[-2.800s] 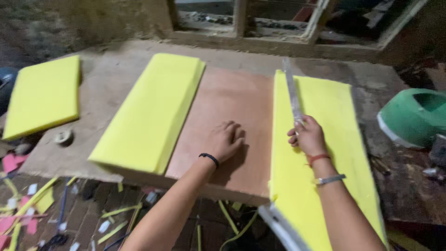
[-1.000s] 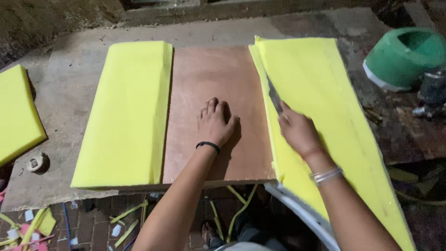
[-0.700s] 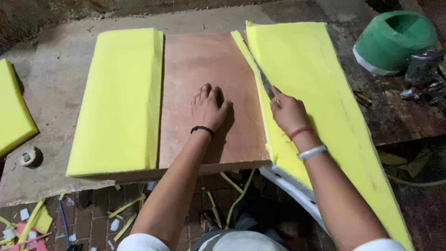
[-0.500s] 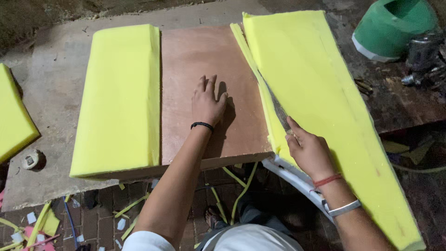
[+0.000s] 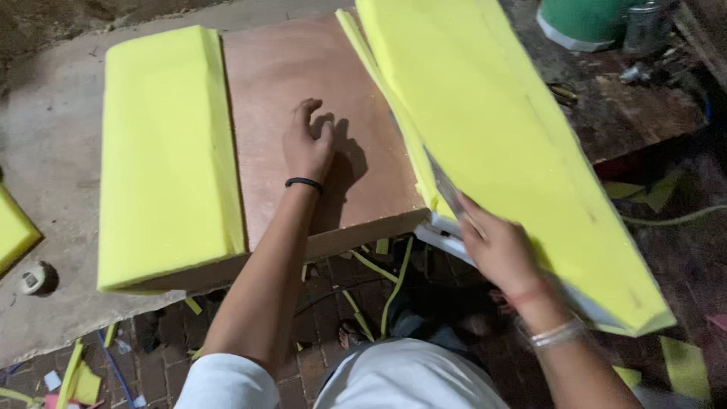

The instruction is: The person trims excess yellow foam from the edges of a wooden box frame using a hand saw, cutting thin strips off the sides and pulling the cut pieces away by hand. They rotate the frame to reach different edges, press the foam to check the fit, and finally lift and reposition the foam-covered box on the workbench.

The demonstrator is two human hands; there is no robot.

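Note:
My left hand rests flat on a brown plywood board that lies on the workbench, fingers slightly spread. My right hand grips a thin metal blade at the near edge of a large yellow foam sheet to the right of the board. A narrow cut strip of yellow foam stands along the board's right edge. Another thick yellow foam slab covers the board's left side.
A white frame piece pokes out under the foam sheet. A green bucket and a metal can stand at the far right. A tape roll lies at the left. Foam scraps litter the brick floor.
My right hand has drawn the blade toward me along the foam sheet's left edge, down to the near end. My left hand stays pressed on the board. The view has tilted closer.

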